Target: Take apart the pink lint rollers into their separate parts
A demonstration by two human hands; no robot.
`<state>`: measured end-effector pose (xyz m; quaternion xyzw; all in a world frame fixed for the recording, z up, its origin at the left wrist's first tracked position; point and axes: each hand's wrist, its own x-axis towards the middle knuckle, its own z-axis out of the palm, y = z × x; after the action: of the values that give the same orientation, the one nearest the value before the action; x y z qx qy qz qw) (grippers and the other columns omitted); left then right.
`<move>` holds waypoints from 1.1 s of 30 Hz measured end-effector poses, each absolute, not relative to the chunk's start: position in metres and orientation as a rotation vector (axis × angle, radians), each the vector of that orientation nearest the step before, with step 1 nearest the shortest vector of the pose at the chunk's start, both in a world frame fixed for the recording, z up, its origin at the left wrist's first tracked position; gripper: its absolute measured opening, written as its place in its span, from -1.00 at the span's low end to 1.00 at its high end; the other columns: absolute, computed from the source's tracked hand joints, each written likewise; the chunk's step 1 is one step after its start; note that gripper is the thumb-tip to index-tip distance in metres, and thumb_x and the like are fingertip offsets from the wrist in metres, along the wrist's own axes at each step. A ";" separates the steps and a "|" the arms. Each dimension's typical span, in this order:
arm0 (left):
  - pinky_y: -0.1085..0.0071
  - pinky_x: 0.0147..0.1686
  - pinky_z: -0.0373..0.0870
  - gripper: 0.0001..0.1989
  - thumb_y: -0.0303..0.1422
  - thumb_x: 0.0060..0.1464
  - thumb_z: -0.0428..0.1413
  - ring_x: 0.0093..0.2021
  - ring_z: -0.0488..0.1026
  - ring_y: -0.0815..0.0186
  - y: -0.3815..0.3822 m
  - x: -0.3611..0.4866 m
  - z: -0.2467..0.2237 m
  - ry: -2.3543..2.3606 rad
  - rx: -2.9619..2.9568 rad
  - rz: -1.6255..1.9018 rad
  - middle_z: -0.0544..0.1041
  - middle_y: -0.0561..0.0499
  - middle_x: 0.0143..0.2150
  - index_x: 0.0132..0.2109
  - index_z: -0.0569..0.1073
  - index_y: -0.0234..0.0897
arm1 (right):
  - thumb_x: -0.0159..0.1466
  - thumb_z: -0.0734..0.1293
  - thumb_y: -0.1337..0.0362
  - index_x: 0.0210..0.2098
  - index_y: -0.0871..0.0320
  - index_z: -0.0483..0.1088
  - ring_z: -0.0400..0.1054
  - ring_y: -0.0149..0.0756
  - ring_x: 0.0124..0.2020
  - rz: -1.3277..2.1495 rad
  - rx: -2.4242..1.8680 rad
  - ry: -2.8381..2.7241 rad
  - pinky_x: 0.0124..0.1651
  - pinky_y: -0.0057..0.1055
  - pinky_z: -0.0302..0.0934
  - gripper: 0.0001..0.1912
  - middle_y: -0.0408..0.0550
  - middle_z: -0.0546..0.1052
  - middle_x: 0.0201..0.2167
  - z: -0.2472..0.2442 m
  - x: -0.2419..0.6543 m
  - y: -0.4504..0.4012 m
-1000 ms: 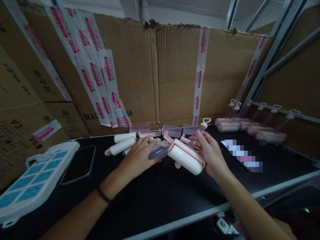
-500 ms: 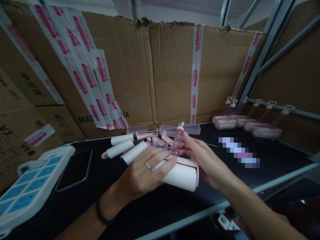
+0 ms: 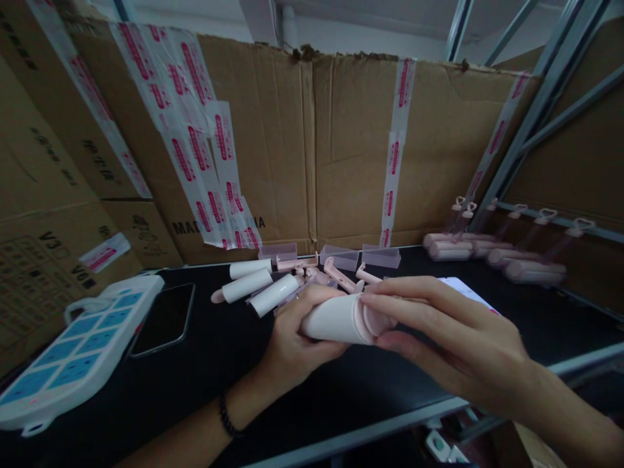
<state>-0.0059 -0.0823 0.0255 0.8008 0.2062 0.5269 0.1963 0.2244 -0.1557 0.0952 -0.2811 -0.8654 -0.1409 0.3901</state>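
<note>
My left hand is wrapped around the white roll of a lint roller, which lies roughly level above the black table. At the roll's right end, my right hand pinches a round pink end cap between thumb and fingers. The cap sits against the roll's edge; whether it is fully seated, I cannot tell. No handle shows on this roller. Just behind my left hand lie several white rolls, with pink plastic brackets to their right.
Translucent pink covers line the cardboard at the back. Several lint rollers with heart-loop handles stand at the right. A power strip and a phone lie left. A bright screen or sheet is behind my right hand.
The roll has turned so its right end faces me more. My right hand has moved from the upright translucent handle to the pink end cap. That handle is out of sight; the view has shifted left.
</note>
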 end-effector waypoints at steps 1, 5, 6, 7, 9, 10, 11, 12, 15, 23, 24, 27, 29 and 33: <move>0.18 -0.05 0.50 -0.60 -0.32 0.08 0.33 -0.08 0.56 0.12 -0.082 -0.006 0.025 0.561 2.269 1.449 0.62 -0.06 -0.06 0.06 0.48 -0.17 | 0.44 0.30 0.38 0.14 0.16 0.42 0.50 -0.25 0.07 -0.364 -0.730 -2.236 0.11 -0.40 0.45 -0.70 0.10 0.55 0.08 0.097 0.227 -0.156; 0.09 0.04 0.47 -0.54 -0.47 0.04 0.30 -0.01 0.53 0.07 -0.085 -0.002 0.027 0.581 2.515 1.355 0.58 -0.10 -0.02 0.08 0.41 -0.19 | 0.45 0.28 0.33 0.09 0.21 0.39 0.53 -0.20 -0.03 -0.345 -0.797 -2.374 -0.05 -0.36 0.52 -0.75 0.12 0.55 0.01 0.095 0.229 -0.158; 0.09 0.04 0.47 -0.53 -0.50 0.05 0.28 0.00 0.52 0.07 -0.087 0.000 0.027 0.595 2.582 1.326 0.57 -0.10 -0.01 0.09 0.38 -0.19 | 0.45 0.27 0.34 0.08 0.22 0.39 0.53 -0.18 -0.06 -0.344 -0.803 -2.401 -0.09 -0.33 0.53 -0.77 0.11 0.56 -0.02 0.093 0.228 -0.157; 0.09 0.04 0.48 -0.53 -0.52 0.07 0.25 0.01 0.51 0.07 -0.089 0.002 0.027 0.598 2.636 1.295 0.56 -0.11 -0.01 0.11 0.35 -0.20 | 0.44 0.26 0.36 0.06 0.23 0.39 0.54 -0.16 -0.09 -0.360 -0.799 -2.419 -0.12 -0.30 0.54 -0.78 0.11 0.57 -0.05 0.090 0.226 -0.157; 0.10 0.04 0.49 -0.55 -0.54 0.13 0.19 0.03 0.49 0.08 -0.094 0.007 0.025 0.577 2.694 1.249 0.53 -0.12 0.00 0.14 0.31 -0.22 | 0.42 0.26 0.41 0.04 0.25 0.38 0.56 -0.14 -0.14 -0.432 -0.780 -2.428 -0.19 -0.28 0.55 -0.78 0.13 0.58 -0.08 0.085 0.222 -0.156; 0.11 0.05 0.49 -0.56 -0.53 0.14 0.17 0.05 0.47 0.08 -0.096 0.008 0.024 0.565 2.702 1.243 0.51 -0.13 0.00 0.14 0.29 -0.23 | 0.40 0.26 0.42 0.03 0.26 0.38 0.56 -0.12 -0.15 -0.476 -0.769 -2.423 -0.24 -0.29 0.55 -0.78 0.15 0.58 -0.08 0.082 0.220 -0.155; 0.12 0.05 0.50 -0.57 -0.53 0.15 0.15 0.05 0.45 0.08 -0.096 0.010 0.023 0.556 2.701 1.246 0.49 -0.14 0.00 0.14 0.28 -0.24 | 0.40 0.25 0.42 0.03 0.27 0.38 0.57 -0.11 -0.16 -0.516 -0.761 -2.415 -0.28 -0.30 0.55 -0.78 0.18 0.58 -0.08 0.079 0.217 -0.155; 0.13 0.04 0.50 -0.59 -0.53 0.15 0.14 0.05 0.44 0.08 -0.096 0.010 0.022 0.549 2.698 1.251 0.47 -0.14 -0.01 0.12 0.28 -0.25 | 0.39 0.25 0.42 0.02 0.29 0.38 0.58 -0.11 -0.17 -0.545 -0.760 -2.406 -0.31 -0.31 0.55 -0.78 0.20 0.58 -0.08 0.077 0.215 -0.154; 0.14 0.00 0.51 -0.61 -0.51 0.14 0.15 0.02 0.43 0.08 -0.090 0.009 0.017 0.505 2.699 1.261 0.44 -0.13 -0.05 0.09 0.27 -0.26 | 0.38 0.22 0.43 -0.02 0.30 0.39 0.59 -0.14 -0.21 -0.572 -0.753 -2.371 -0.33 -0.34 0.55 -0.78 0.18 0.60 -0.15 0.072 0.210 -0.153; 0.20 -0.11 0.52 -0.64 -0.24 0.21 0.24 -0.09 0.51 0.11 -0.067 -0.001 0.002 0.471 2.746 1.158 0.49 -0.08 -0.11 0.02 0.29 -0.23 | 0.27 0.18 0.47 -0.10 0.28 0.40 0.58 -0.14 -0.29 -0.619 -0.796 -2.327 -0.46 -0.37 0.48 -0.75 0.17 0.61 -0.19 0.057 0.201 -0.143; 0.21 -0.11 0.53 -0.65 -0.23 0.22 0.24 -0.10 0.52 0.11 -0.066 -0.001 0.002 0.477 2.740 1.167 0.49 -0.09 -0.12 0.01 0.30 -0.23 | 0.28 0.18 0.47 -0.10 0.28 0.40 0.58 -0.13 -0.27 -0.633 -0.795 -2.318 -0.46 -0.36 0.48 -0.75 0.19 0.60 -0.18 0.055 0.201 -0.142; 0.22 -0.14 0.54 -0.69 -0.22 0.24 0.21 -0.13 0.55 0.12 -0.064 0.001 0.002 0.486 2.739 1.188 0.51 -0.09 -0.14 -0.01 0.31 -0.23 | 0.29 0.19 0.47 -0.02 0.37 0.38 0.58 -0.05 -0.21 -0.643 -0.781 -2.309 -0.40 -0.33 0.51 -0.72 0.24 0.59 -0.16 0.050 0.200 -0.139; 0.22 -0.14 0.54 -0.70 -0.24 0.24 0.20 -0.13 0.55 0.12 -0.063 0.003 0.002 0.467 2.744 1.208 0.52 -0.10 -0.14 -0.01 0.31 -0.24 | 0.31 0.19 0.47 0.04 0.43 0.36 0.57 -0.01 -0.17 -0.647 -0.769 -2.313 -0.37 -0.31 0.53 -0.67 0.27 0.58 -0.14 0.048 0.201 -0.138; 0.25 -0.15 0.53 -0.71 -0.28 0.20 0.21 -0.14 0.55 0.13 -0.062 0.005 0.000 0.467 2.740 1.233 0.52 -0.09 -0.15 -0.02 0.31 -0.24 | 0.32 0.16 0.46 0.05 0.39 0.32 0.56 -0.04 -0.18 -0.617 -0.788 -2.306 -0.42 -0.35 0.51 -0.67 0.27 0.56 -0.13 0.045 0.201 -0.136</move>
<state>0.0048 -0.0620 -0.0005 0.9000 0.1533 0.4049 0.0505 0.2012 -0.1357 0.0446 -0.2981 -0.8726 -0.2333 0.3087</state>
